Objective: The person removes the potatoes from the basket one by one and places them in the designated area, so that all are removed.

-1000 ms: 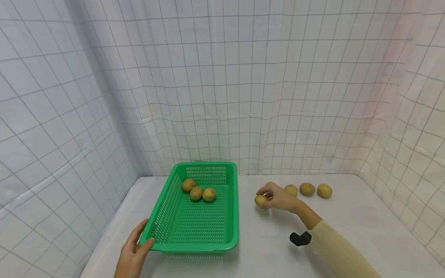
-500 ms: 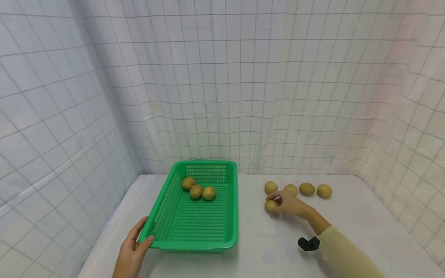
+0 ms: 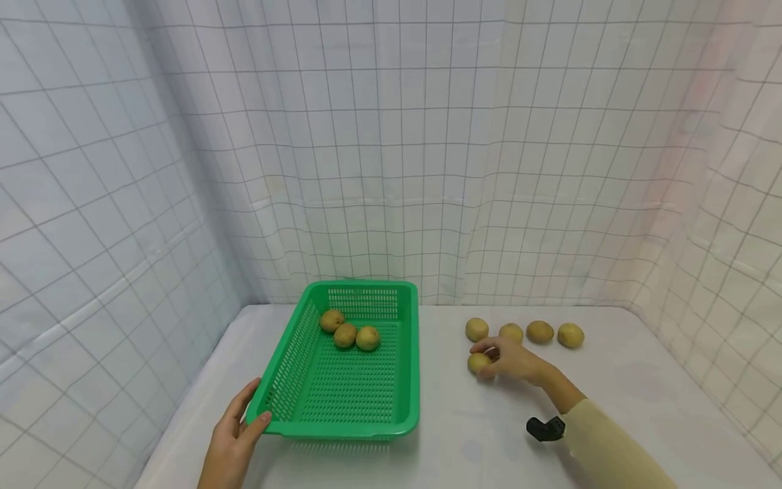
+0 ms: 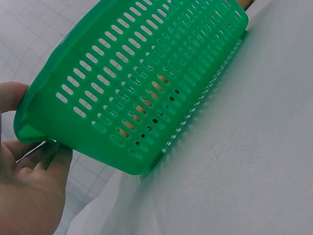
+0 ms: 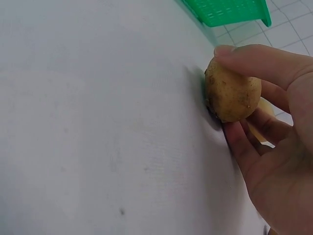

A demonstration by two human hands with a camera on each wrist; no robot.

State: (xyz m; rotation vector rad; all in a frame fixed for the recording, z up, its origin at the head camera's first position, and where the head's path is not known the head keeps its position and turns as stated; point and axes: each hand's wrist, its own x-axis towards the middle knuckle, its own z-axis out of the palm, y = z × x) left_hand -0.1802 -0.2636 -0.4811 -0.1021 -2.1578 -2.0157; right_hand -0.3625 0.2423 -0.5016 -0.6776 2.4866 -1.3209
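A green plastic basket with slotted walls stands on the table, left of centre. My left hand grips its near left corner, thumb over the rim and fingers outside, as the left wrist view also shows. Three potatoes lie together inside, among them a potato at the right of the group. To the right of the basket, my right hand holds a potato between thumb and fingers, low at the white tabletop. Dark patches mark that potato's side in the right wrist view.
Behind my right hand several more potatoes lie in a loose row, from a pale potato to the rightmost potato. A black device sits at my right wrist. White grid-patterned curtains enclose the table's back and sides.
My right hand has moved a little right and nearer with the potato, uncovering the pale potato behind it. The left hand has stayed at the basket's corner.
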